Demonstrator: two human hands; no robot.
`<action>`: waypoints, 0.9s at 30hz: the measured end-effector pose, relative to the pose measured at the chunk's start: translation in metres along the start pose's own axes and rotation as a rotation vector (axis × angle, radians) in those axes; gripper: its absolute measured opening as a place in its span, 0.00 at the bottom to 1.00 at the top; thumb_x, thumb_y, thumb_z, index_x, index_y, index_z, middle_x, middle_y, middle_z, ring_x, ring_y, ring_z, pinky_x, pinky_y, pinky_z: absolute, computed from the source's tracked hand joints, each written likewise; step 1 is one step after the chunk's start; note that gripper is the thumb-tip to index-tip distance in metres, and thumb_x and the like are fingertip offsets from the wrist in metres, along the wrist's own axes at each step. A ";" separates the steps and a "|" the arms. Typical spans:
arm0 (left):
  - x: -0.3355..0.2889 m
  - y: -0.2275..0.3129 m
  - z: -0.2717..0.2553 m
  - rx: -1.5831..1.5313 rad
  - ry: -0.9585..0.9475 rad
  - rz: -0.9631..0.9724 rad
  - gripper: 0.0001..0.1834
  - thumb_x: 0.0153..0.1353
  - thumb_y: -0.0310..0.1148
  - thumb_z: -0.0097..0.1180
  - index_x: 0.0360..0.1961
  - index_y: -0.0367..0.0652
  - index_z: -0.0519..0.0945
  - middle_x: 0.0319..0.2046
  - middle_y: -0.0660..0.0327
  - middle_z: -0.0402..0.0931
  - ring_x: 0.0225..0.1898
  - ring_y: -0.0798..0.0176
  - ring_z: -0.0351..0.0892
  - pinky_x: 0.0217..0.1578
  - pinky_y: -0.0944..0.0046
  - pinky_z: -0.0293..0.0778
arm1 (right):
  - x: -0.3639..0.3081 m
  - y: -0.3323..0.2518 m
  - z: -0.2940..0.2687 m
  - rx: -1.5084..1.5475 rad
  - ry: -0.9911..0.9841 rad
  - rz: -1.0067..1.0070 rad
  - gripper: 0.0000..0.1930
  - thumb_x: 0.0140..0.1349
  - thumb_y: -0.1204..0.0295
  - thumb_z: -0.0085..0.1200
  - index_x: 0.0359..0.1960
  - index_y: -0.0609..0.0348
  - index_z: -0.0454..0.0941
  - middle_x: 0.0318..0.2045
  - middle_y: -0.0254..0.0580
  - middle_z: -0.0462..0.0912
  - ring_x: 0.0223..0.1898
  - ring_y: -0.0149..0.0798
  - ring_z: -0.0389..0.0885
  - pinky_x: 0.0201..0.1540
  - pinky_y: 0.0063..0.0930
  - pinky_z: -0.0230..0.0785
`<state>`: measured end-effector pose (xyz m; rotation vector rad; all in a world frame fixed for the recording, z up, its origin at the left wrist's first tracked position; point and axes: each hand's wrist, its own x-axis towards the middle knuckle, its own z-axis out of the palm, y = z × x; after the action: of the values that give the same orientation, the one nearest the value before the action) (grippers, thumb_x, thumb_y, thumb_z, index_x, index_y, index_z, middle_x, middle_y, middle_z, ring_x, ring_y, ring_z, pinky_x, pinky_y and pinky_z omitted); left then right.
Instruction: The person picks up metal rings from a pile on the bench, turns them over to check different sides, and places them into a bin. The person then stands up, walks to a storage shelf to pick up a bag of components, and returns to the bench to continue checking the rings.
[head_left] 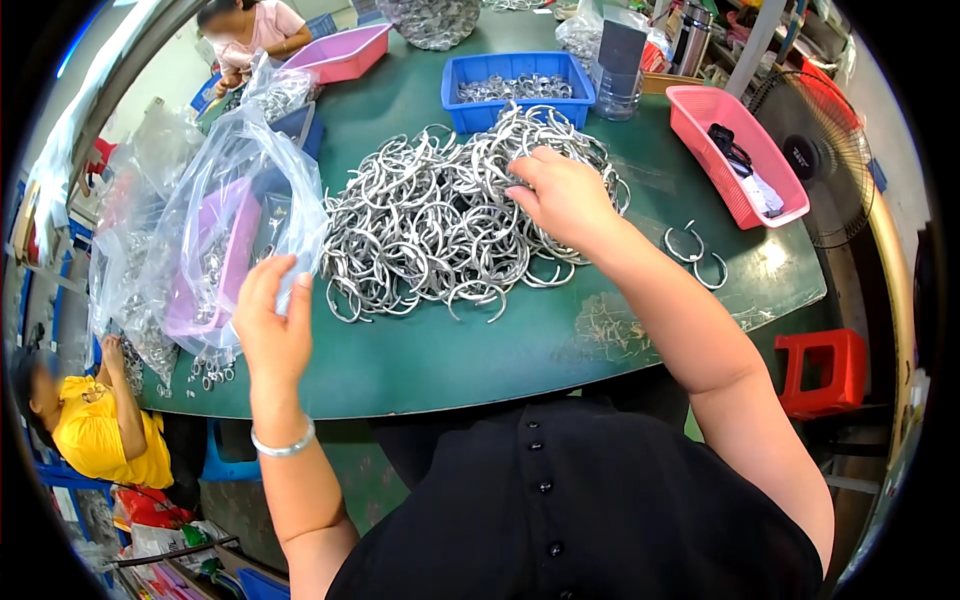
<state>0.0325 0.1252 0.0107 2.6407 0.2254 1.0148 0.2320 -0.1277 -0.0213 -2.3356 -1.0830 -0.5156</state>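
A large heap of silvery, C-shaped open metal rings (430, 215) lies on the green table in front of me. My right hand (565, 195) is at the right upper side of the heap, its fingers and thumb bent around some of the rings; the fingertips are partly hidden among them. My left hand (272, 325), a bracelet on its wrist, is held up left of the heap with fingers and thumb apart. It is beside a clear plastic bag (300, 165); whether the fingertips touch the bag I cannot tell. Two loose rings (711, 270) lie right of the heap.
A blue bin (450, 95) of small metal parts stands behind the heap. To the right are a pink basket (690, 150) and a fan (840, 160); a red stool (840, 370) is below. A purple bin (240, 215) stands left. Two people work at left.
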 end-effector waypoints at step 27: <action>0.047 0.037 0.093 -0.226 -0.083 -0.065 0.10 0.49 0.32 0.56 0.33 0.40 0.76 0.27 0.56 0.73 0.30 0.56 0.74 0.32 0.62 0.69 | 0.014 -0.019 -0.021 0.019 -0.144 0.107 0.13 0.52 0.63 0.50 0.33 0.59 0.72 0.28 0.48 0.77 0.33 0.50 0.75 0.35 0.40 0.67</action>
<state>0.1316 0.0816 -0.0127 2.4480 0.1660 0.8534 0.2226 -0.1212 0.0081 -2.4286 -1.0140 -0.2995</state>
